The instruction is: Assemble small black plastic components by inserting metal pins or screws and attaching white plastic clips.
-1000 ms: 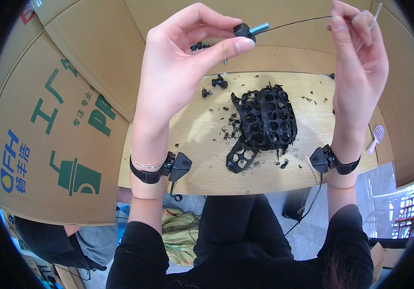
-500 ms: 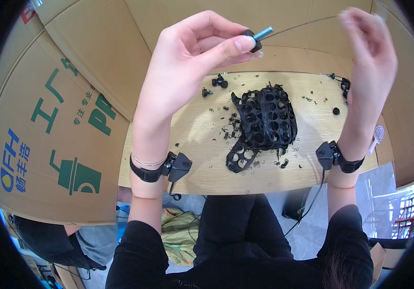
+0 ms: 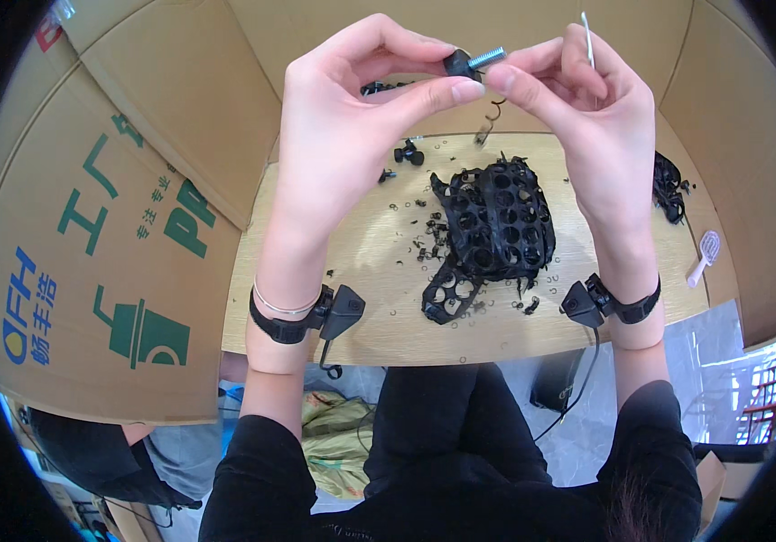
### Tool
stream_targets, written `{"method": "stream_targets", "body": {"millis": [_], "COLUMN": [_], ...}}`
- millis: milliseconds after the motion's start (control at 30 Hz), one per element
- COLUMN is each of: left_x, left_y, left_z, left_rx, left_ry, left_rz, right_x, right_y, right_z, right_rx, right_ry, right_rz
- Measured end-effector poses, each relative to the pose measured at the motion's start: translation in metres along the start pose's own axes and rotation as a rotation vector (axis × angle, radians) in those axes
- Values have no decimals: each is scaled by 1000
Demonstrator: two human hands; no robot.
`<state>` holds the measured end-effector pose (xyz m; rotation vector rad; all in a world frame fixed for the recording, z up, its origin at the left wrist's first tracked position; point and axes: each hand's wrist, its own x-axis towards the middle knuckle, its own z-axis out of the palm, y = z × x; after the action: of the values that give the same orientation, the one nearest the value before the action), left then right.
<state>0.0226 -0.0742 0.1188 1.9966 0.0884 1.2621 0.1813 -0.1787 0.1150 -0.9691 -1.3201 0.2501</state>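
High over the table, my left hand is closed in a pinch around a black knob with a threaded metal stud, the stud pointing right. My right hand is closed close beside it, thumb and forefinger pressed together near the knob. A thin whitish tool pokes up from between its fingers; its other end is hidden. Below the fingertips a thin dark curl of trimming shows in mid-air, partly blurred. On the table under my hands lies a black rubber sheet full of round holes.
Small black scraps and rings lie scattered around the sheet. More black studded knobs sit at the back left. A black scrap heap and a pale pink brush are at the right. Cardboard walls surround the table.
My right hand has come from the far upper right in to the knob. The thin strand stretched between the hands is now a curl below the fingers. My left hand stays nearly in place.
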Motion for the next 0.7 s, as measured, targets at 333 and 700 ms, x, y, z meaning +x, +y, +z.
{"method": "stream_targets", "body": {"millis": [333,700], "left_x": [13,-10], "left_y": [-74,-228], "left_z": [-56,-86], "left_rx": [1022,706], "left_ry": [65,-231], "left_rz": [-147,-533], "right_x": [9,10], "right_y": [-5,48], "right_z": [-34,-21], "right_rx": [24,-824], "right_ry": [-33,-488], "right_rz": [-44,228]}}
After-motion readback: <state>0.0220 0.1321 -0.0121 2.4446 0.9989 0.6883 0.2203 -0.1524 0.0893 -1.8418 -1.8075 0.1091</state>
